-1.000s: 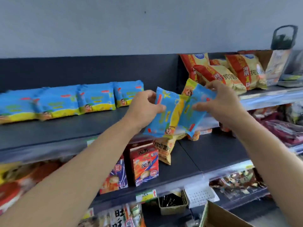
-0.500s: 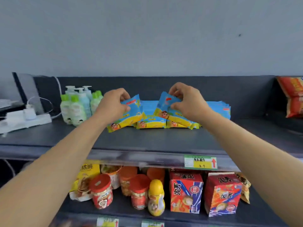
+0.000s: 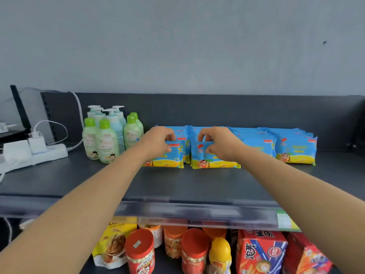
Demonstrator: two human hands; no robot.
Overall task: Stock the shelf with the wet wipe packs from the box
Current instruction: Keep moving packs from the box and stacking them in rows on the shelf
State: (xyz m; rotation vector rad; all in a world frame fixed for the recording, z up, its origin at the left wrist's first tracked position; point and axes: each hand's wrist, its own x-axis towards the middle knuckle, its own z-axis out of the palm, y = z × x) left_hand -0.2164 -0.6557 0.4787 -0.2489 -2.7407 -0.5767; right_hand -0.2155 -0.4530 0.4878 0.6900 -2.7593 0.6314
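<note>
Hands work side by side on the dark top shelf [image 3: 177, 186]: the left hand [image 3: 158, 142] pinches the top edge of one blue-and-yellow wet wipe pack [image 3: 167, 159], and the right hand [image 3: 219, 143] pinches the top of a second pack [image 3: 209, 161] just beside it, both packs standing upright on the shelf at the front of their rows. More wet wipe packs [image 3: 292, 149] stand in rows to the right along the back panel, while green-capped lotion bottles [image 3: 107, 141] cluster to the left, next to a white power strip [image 3: 39, 153]. Red-lidded jars [image 3: 140, 252] and red cartons [image 3: 258, 254] fill the shelf below.
</note>
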